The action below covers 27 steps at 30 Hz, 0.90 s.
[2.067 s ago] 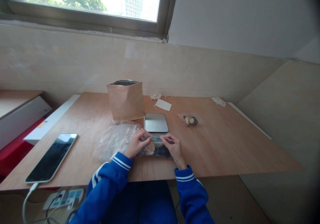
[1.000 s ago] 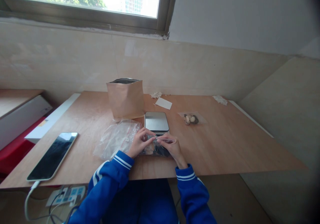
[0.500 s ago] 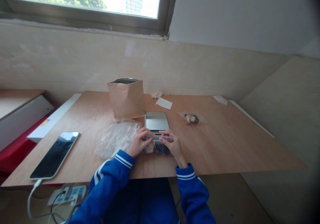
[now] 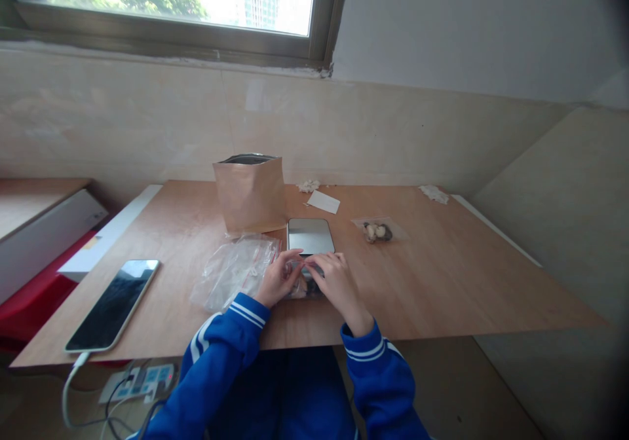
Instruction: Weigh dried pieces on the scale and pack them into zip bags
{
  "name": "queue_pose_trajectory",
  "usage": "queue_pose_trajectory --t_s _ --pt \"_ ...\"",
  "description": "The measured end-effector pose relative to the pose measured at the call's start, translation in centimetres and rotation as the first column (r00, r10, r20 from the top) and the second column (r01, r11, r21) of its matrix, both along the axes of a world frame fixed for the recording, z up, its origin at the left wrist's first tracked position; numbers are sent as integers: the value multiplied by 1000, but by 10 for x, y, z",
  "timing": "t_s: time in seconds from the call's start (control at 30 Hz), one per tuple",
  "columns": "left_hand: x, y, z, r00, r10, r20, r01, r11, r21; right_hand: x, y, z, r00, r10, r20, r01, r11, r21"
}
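Left hand and right hand meet over the near middle of the desk, thumb and fingers of each pinching the top edge of a bag, their fingertips close together. The bag lies on the desk between and under the hands, largely hidden by them; pale and dark pieces show through its clear plastic.

Just beyond the hands sits a scale with a silvery top. Left of it, clear sleeves are piled flat beside the left hand, and behind them a brown pouch stands upright with its mouth gaping. Right of the scale lies a packet of pale and dark pieces. Farther back are a white card and whitish scraps. At the near left, a phone lies with a white cable plugged into its near end.
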<state>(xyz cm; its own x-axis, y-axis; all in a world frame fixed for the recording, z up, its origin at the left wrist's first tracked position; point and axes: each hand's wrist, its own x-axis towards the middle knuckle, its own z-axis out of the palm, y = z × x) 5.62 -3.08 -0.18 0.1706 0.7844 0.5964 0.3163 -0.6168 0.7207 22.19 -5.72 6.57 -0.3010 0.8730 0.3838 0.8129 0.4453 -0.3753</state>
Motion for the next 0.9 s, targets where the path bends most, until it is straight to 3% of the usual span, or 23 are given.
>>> queue_pose_trajectory --t_s 0.13,0.27,0.4,0.57,0.9 --pt "0 -1 -1 999 -9 49 7 999 44 -3 2 3 999 -17 -33 16 999 -29" --pt "1 -1 6 991 13 136 -13 1000 0 -3 1 6 994 -62 -89 59 997 -40" --pt "-1 0 16 998 -19 65 16 999 45 -1 0 10 993 -72 -93 64 994 -94" --pt "-3 -1 21 998 -45 48 42 997 63 1 1 15 999 5 -33 -10 986 -164" --pt "-2 -2 16 997 19 74 -16 999 -45 1 1 9 997 -74 -19 73 997 -33"
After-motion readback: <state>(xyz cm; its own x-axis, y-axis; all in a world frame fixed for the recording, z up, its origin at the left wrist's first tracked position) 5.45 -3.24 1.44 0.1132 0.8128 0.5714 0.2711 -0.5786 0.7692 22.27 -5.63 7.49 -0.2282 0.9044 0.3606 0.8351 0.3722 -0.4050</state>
